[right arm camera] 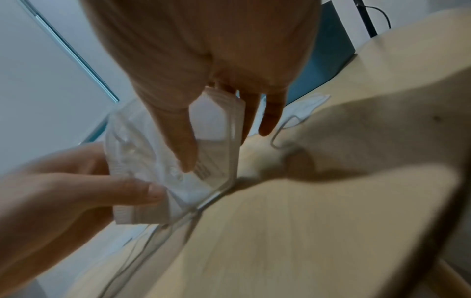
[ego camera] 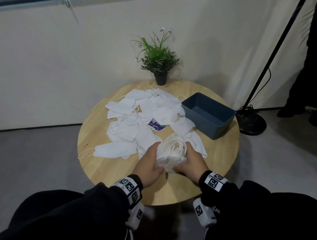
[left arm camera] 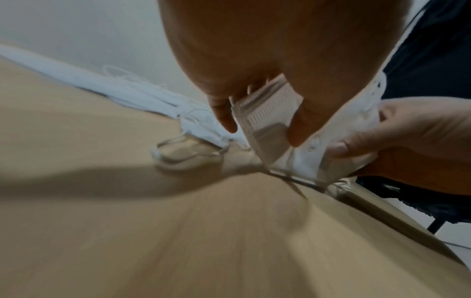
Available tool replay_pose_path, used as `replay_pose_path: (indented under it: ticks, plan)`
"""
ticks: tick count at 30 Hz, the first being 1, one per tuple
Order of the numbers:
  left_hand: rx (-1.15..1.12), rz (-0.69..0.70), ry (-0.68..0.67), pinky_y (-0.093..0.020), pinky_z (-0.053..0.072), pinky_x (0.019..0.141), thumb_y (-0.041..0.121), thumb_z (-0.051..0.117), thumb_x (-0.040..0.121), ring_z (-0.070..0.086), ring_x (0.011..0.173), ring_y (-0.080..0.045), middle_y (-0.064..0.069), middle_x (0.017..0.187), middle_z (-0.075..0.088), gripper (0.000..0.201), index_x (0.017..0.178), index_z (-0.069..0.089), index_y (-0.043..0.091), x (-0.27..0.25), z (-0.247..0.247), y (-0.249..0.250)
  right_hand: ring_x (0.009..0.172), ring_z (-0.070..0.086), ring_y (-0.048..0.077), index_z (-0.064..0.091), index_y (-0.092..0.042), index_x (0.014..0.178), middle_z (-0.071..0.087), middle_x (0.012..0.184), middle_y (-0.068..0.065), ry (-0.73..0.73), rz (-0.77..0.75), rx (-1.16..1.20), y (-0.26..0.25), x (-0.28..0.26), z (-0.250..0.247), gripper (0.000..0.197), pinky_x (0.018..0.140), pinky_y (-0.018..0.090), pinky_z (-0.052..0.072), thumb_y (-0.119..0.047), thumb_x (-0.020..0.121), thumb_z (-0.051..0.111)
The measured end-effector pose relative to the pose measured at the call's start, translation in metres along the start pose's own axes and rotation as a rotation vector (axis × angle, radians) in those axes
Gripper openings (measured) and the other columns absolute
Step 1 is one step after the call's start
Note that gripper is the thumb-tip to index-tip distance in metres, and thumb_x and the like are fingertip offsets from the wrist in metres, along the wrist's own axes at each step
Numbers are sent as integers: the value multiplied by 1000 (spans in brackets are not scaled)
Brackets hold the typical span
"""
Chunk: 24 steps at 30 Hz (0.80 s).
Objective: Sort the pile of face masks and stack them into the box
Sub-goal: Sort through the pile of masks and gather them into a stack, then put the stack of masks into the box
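Note:
A stack of white face masks (ego camera: pixel 171 152) stands on edge on the round wooden table (ego camera: pixel 105 169), near its front. My left hand (ego camera: pixel 151 161) grips the stack from the left and my right hand (ego camera: pixel 190 160) grips it from the right, ear loops bunched on top. In the left wrist view the fingers (left arm camera: pixel 295 129) clamp the stack (left arm camera: pixel 303 159); the right wrist view shows the stack (right arm camera: pixel 214 145) pinched from both sides. Behind lies the loose pile of masks (ego camera: pixel 144 113). The blue-grey box (ego camera: pixel 208 116) stands at the right, nothing visible inside.
A potted plant (ego camera: pixel 159 65) stands at the table's back edge. A round sticker (ego camera: pixel 157 126) shows between the masks. A black lamp stand (ego camera: pixel 252 123) rises from the floor to the right. One single mask (ego camera: pixel 113 149) lies toward the front left.

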<state>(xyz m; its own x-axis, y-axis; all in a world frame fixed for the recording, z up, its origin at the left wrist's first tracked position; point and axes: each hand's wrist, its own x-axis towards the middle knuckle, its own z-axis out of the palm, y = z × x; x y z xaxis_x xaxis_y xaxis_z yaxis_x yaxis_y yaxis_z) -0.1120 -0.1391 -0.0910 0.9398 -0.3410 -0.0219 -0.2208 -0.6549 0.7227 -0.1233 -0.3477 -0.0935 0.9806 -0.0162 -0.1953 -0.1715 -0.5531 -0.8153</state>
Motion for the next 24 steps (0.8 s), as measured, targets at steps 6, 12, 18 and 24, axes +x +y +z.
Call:
replay_pose_path:
  ticks: [6, 12, 18, 24]
  plan:
    - [-10, -40, 22, -37, 49, 102, 47, 76, 77, 56, 121, -17, 4, 139, 53, 92, 151, 23, 34, 4, 8, 7, 109, 67, 1, 59, -35, 119, 68, 115, -18, -24, -102, 75, -1, 2, -1, 75, 94, 27, 56, -39, 53, 96]
    - [-43, -99, 6, -32, 42, 102, 42, 69, 82, 49, 124, -17, 2, 137, 48, 81, 149, 30, 17, 8, 9, 10, 112, 68, 4, 65, -32, 120, 72, 118, -13, -35, -140, 156, -6, 2, -2, 78, 102, 38, 55, -41, 51, 100]
    - [-37, -138, -143, -43, 50, 101, 29, 68, 88, 57, 116, -20, -1, 130, 57, 66, 142, 31, 24, 13, -4, 14, 105, 71, 8, 68, -33, 114, 75, 112, -12, -11, -81, 176, 0, 3, 0, 61, 95, 44, 59, -36, 57, 90]
    - [172, 23, -197, -31, 43, 85, 13, 68, 94, 59, 112, -23, 1, 121, 61, 47, 132, 41, 22, 82, -87, 69, 111, 66, 11, 54, -44, 127, 61, 128, -16, 140, -73, 292, -28, 20, -44, 84, 89, 45, 61, -47, 55, 96]
